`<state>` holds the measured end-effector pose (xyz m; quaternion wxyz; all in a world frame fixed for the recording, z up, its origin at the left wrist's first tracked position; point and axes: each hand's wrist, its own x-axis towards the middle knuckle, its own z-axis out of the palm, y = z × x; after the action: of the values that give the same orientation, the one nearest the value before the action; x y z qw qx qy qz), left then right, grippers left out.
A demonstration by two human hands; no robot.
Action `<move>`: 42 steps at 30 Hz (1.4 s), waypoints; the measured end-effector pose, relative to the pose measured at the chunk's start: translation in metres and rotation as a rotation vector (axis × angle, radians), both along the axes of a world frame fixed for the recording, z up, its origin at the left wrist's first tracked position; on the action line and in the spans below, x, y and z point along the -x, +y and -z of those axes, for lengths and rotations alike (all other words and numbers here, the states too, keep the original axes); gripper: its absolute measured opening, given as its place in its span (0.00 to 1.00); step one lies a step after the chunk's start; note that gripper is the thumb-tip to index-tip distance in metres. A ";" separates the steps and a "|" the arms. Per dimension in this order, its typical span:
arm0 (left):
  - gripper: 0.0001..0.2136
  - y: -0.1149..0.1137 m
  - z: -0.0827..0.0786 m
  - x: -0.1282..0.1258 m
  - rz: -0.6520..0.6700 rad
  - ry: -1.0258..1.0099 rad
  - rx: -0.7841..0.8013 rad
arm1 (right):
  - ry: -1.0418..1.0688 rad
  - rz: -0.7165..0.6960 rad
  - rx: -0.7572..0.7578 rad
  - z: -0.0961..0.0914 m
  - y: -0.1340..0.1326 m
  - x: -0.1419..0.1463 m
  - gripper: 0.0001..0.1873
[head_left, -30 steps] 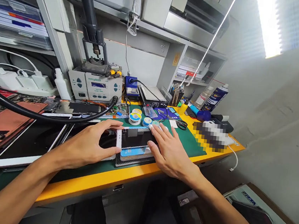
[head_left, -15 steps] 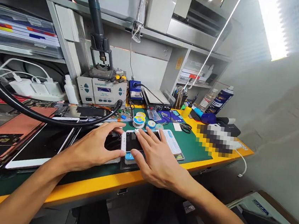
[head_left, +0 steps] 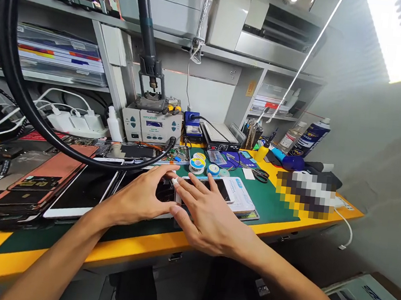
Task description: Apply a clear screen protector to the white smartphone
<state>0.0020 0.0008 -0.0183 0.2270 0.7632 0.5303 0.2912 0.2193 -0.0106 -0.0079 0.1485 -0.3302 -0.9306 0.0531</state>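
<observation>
A white-framed smartphone (head_left: 223,190) with a dark screen lies face up on the bench, largely hidden beneath my hands. My left hand (head_left: 142,191) curves around its left end, thumb at the near side and fingers at the far side. My right hand (head_left: 203,212) lies over the screen, fingers stretched toward that same end. A small white wipe (head_left: 174,182) shows under its fingertips; its exact kind is hard to make out. Right of the phone is a white box (head_left: 240,197). A white-framed tablet (head_left: 78,189) lies to the left.
Solder spools (head_left: 197,165) and scissors (head_left: 261,175) are behind the hands on the green mat (head_left: 276,210). A black hose (head_left: 78,156) loops across the left from the hot-air station (head_left: 153,125). Several dismantled devices fill the left side.
My right hand has slid left along the phone with the white wipe, and its fingertips now reach the left end. My left hand stays around that end. The view has shifted left.
</observation>
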 end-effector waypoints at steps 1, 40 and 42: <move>0.42 0.000 0.000 0.000 -0.002 -0.003 0.001 | 0.003 -0.007 0.000 0.000 -0.003 -0.001 0.31; 0.41 0.006 0.009 0.008 0.012 -0.021 0.034 | 0.011 0.233 -0.100 0.013 0.007 -0.101 0.27; 0.41 0.007 0.010 0.008 0.006 -0.026 0.046 | 0.016 0.230 -0.100 0.014 0.003 -0.102 0.27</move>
<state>-0.0062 0.0074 -0.0279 0.2523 0.7556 0.5313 0.2883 0.3209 -0.0072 -0.0217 0.1773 -0.4266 -0.8868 -0.0083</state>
